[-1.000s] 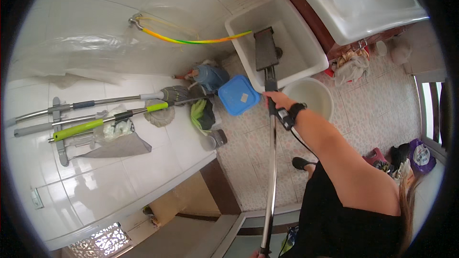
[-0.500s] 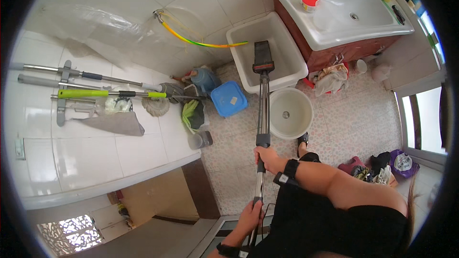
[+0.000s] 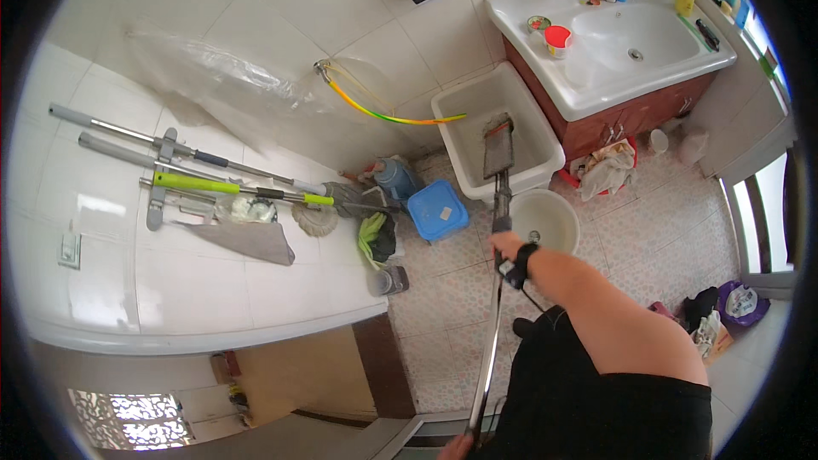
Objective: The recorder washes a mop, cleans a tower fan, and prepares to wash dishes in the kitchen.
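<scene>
A long-handled flat mop (image 3: 499,152) leans into a deep white tub (image 3: 450,132), its grey pad inside the tub. Around the upper part of the metal pole (image 3: 489,342), close to the mop head, my right hand (image 3: 508,246) is wrapped. My left hand (image 3: 457,446) grips the far lower end of the pole at the bottom edge, partly cut off by the frame. A yellow-green hose (image 3: 388,117) runs from a wall tap and ends over the tub. Beside the tub stands a round white bucket (image 3: 558,215), partly behind my right hand.
A white sink (image 3: 588,77) on a red-brown cabinet is at the back right. Several mops, one with a green handle (image 3: 192,182), hang on the left wall. A blue lidded box (image 3: 437,209) stands left of the tub. Bags and cloths (image 3: 705,315) lie at the right.
The mop head has turned, showing its grey pad. My right hand has moved forward with the pole, while my left hand is nearer the bottom edge. The view has shifted.
</scene>
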{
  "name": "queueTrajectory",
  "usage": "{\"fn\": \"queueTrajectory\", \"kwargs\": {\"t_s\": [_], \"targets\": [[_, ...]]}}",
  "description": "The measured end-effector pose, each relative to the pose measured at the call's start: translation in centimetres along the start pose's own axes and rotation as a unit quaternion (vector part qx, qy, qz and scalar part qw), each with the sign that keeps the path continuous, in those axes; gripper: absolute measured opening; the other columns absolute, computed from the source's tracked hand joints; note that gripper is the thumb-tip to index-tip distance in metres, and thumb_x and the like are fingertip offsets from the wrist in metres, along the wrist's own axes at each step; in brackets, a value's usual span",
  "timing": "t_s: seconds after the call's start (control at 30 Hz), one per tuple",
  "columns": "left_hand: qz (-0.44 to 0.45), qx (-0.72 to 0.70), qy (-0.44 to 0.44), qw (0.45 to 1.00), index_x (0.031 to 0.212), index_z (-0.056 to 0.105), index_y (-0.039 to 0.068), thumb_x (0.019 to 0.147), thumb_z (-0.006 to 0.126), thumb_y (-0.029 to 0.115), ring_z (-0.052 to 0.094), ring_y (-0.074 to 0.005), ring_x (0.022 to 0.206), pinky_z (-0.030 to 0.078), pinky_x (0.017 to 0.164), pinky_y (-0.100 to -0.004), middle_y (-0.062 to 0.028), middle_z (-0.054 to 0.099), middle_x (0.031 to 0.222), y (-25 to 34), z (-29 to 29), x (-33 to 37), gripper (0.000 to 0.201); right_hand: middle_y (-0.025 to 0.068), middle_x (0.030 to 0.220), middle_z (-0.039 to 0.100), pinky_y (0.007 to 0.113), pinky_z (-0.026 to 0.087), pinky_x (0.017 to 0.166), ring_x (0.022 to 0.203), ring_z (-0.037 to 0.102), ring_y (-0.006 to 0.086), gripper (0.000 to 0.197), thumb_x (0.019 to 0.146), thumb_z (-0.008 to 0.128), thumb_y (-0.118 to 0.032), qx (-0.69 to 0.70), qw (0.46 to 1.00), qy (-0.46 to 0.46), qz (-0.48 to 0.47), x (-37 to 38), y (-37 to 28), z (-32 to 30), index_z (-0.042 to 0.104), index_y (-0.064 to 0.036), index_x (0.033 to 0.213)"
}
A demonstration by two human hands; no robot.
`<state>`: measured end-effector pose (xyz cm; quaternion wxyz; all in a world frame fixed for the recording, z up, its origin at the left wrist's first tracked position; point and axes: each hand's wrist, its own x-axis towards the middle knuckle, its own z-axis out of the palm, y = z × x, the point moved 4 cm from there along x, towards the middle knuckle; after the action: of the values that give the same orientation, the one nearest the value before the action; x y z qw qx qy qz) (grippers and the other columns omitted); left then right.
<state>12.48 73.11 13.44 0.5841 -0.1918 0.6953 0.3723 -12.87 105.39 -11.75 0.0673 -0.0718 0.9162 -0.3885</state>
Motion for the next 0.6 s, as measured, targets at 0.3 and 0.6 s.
{"fn": "queueTrajectory", "kwargs": {"t_s": [0.3, 0.6], "targets": [[-0.009, 0.013, 0.124, 0.992, 0.088, 0.05, 0.004, 0.085, 0.038, 0.034, 0.051, -0.0299, 0.067, 0.04, 0.06, -0.0377, -0.0154, 0.054, 0.074, -3.0, 1.3, -6.4, 0.032, 0.01, 0.056, 0.051, 0.035, 0.038, 0.046, 0.048, 0.049, 0.0222, 0.021, 0.073, 0.058, -0.02, 0.527, 0.69, 0.086, 0.489, 2.0, 3.0, -1.9, 0.054, 0.0002, 0.069], [0.232, 0.384, 0.238, 0.862, 0.104, 0.051, 0.004, 0.085, 0.038, 0.029, 0.053, -0.0364, 0.084, 0.042, 0.073, -0.0417, -0.0205, 0.056, 0.089, -6.2, 1.8, 1.0, 0.033, 0.0094, 0.052, 0.052, 0.035, 0.038, 0.041, 0.045, 0.05, 0.023, 0.019, 0.073, 0.05, -0.013, 0.252, 0.93, 0.018, 0.268, -1.4, -1.9, 1.5, 0.052, -0.0035, 0.056]]}}
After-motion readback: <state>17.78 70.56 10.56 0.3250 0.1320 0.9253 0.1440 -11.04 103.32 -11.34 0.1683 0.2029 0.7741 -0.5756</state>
